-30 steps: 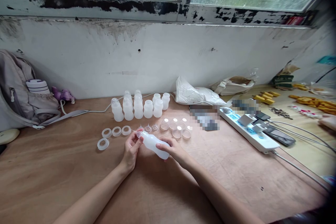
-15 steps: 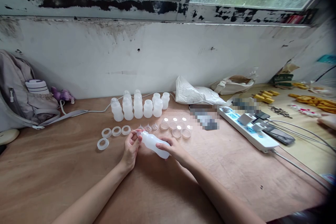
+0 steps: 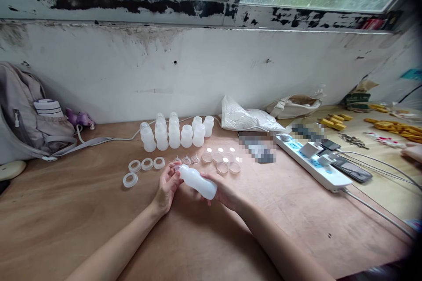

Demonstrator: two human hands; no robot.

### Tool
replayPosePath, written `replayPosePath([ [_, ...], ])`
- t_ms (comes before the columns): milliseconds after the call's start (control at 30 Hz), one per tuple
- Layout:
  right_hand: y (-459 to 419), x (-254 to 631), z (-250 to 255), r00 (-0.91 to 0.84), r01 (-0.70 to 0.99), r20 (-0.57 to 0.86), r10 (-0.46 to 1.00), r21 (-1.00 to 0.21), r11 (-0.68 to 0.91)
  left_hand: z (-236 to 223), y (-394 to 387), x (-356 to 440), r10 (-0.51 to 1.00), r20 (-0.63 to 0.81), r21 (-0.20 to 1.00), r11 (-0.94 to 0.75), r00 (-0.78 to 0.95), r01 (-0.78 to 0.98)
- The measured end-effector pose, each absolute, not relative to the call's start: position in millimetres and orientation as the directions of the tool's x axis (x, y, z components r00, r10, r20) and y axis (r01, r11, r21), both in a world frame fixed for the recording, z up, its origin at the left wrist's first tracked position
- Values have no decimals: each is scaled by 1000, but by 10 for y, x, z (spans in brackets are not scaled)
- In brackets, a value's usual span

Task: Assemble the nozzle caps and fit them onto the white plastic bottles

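A frosted white baby bottle [image 3: 199, 182] is held tilted above the table, its base toward the right. My right hand [image 3: 224, 190] is wrapped around the lower body of the bottle. My left hand [image 3: 169, 184] pinches the neck end, where a clear teat [image 3: 177, 166] shows partly behind the fingers. Just beyond the hands lie a few more clear teats [image 3: 186, 160]. White collar rings [image 3: 130, 179] rest to the left, and clear round caps [image 3: 222, 167] to the right. Several frosted bottles [image 3: 174, 134] stand behind, some topped with teats.
A power strip [image 3: 313, 163] with plugs and cables lies at right, near phones [image 3: 351, 169]. White plastic packaging [image 3: 239, 115] and a beige bag [image 3: 294, 105] are by the wall. A backpack [image 3: 31, 114] and a purple toy [image 3: 79, 117] occupy the left side. Yellow pieces [image 3: 335, 122] lie far right.
The bottle has turned slightly about its length in my right hand, whose fingers have shifted from its top to its side and underneath. My left hand stays at the neck.
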State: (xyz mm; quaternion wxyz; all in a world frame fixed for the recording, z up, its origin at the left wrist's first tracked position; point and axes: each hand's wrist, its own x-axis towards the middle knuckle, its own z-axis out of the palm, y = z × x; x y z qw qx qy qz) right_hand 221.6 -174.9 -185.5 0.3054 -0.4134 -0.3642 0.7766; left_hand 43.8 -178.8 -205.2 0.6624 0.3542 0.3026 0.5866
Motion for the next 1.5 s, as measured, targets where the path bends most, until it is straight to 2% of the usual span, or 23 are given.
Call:
replayPosePath([
  [100,-1772,2187,-1838,-349,-136,-387,854,-880,-454,-2064,-1777,444,995,12,846,42,97,-531],
  [267,-1776,2203,-1816,-420,-137,-387,821,-867,-479,-2077,-1768,450,996,13,851,37,92,-524],
  [500,-1713,2266,-1908,-585,-164,-496,642,-703,-692,-2052,-1796,439,987,21,852,66,160,-519],
  [700,-1687,2298,-1900,-550,-196,-508,663,-693,-694,-2044,-1800,455,981,41,843,69,191,-534],
  [800,-1669,2297,-1892,-558,-184,-532,637,-669,-720,-2004,-1792,450,973,15,802,126,231,-584],
  [967,-1685,2249,-1915,-564,-195,-483,669,-710,-677,-2003,-1811,459,955,-12,745,207,298,-634],
  [1167,-1700,2235,-1955,-566,-149,-476,673,-744,-652,-2039,-1817,470,976,-45,778,168,213,-605],
  [1367,-1692,2251,-1954,-557,-153,-480,678,-743,-651,-1991,-1813,451,941,-73,695,285,329,-660],
  [1500,-1711,2245,-1933,-536,-148,-463,706,-771,-619,-2004,-1816,448,946,-83,712,277,314,-646],
])
